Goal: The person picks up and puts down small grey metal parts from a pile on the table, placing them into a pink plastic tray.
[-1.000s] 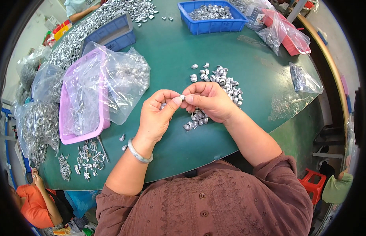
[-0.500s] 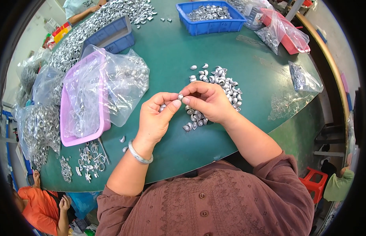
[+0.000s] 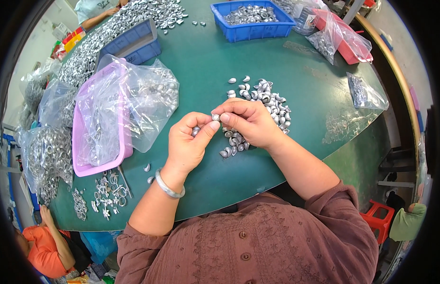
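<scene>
Pinching a small metal piece [image 3: 216, 117] between thumbs and fingertips, the left hand [image 3: 187, 139] and right hand [image 3: 255, 124] meet to the right of the purple basket [image 3: 104, 165]. The piece seems to show a rounder face than a second ago, so it is probably being turned. Curled left fingers hold another piece [image 3: 195, 131]. Farther right of the basket lies a loose pile [image 3: 280, 112], partly hidden by the right hand; a plastic bag [image 3: 153, 104] drapes over the basket's right side.

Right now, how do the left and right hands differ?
The left hand has a pale bangle at the wrist; the right hand has none.
The left hand also cradles an extra piece; the right hand shows none.
Shared: both pinch at one small silver piece.
</scene>
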`<state>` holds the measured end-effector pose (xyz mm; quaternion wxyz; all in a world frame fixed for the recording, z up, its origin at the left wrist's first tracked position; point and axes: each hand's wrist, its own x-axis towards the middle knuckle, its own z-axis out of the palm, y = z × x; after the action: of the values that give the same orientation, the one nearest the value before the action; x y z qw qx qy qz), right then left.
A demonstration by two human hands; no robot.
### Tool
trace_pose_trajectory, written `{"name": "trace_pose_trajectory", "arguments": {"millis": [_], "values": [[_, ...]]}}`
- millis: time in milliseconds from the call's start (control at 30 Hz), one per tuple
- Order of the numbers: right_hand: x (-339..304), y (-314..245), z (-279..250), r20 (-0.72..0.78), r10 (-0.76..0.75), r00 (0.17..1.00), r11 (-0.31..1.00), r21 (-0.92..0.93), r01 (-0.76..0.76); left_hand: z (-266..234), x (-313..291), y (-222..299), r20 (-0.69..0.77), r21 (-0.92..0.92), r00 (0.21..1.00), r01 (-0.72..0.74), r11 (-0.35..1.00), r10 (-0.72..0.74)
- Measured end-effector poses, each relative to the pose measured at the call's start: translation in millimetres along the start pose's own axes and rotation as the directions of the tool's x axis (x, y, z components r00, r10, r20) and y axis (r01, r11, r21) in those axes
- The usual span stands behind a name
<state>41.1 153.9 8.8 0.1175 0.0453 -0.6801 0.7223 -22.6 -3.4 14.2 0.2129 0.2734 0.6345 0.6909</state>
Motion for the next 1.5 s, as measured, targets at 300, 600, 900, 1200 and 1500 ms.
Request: {"name": "trace_pose_trajectory", "arguments": {"millis": [300, 600, 900, 1200, 1500], "values": [[0.0, 1.9, 0.6, 0.041, 0.027, 0.999, 0.989, 0.147, -0.033, 2.0, -0.5, -2.7, -0.032, 0.207, 0.981, -0.181, 0.961, 0.191], [0.1, -0.6, -2.4, 0.078, 0.179, 0.981, 0.962, 0.194, -0.191, 0.7, -1.3, -1.2, 0.056, 0.119, 0.992, -0.119, 0.986, 0.113], [-0.3, -5.0, -1.4, 0.082, 0.237, 0.968, 0.940, 0.231, -0.250, 1.0, -1.5, 2.7, 0.048, -0.125, 0.987, 0.158, 0.980, -0.153], [-1.6, -3.4, -0.7, 0.117, 0.250, 0.961, 0.905, 0.326, -0.275, -4.2, 3.2, 0.4, 0.167, -0.458, 0.903, 0.427, 0.779, -0.397], [-1.9, -3.7, -1.9, 0.175, 0.216, 0.961, 0.891, 0.368, -0.267, -2.7, 2.9, 0.2, 0.187, -0.548, 0.862, 0.489, 0.678, -0.471]]}}
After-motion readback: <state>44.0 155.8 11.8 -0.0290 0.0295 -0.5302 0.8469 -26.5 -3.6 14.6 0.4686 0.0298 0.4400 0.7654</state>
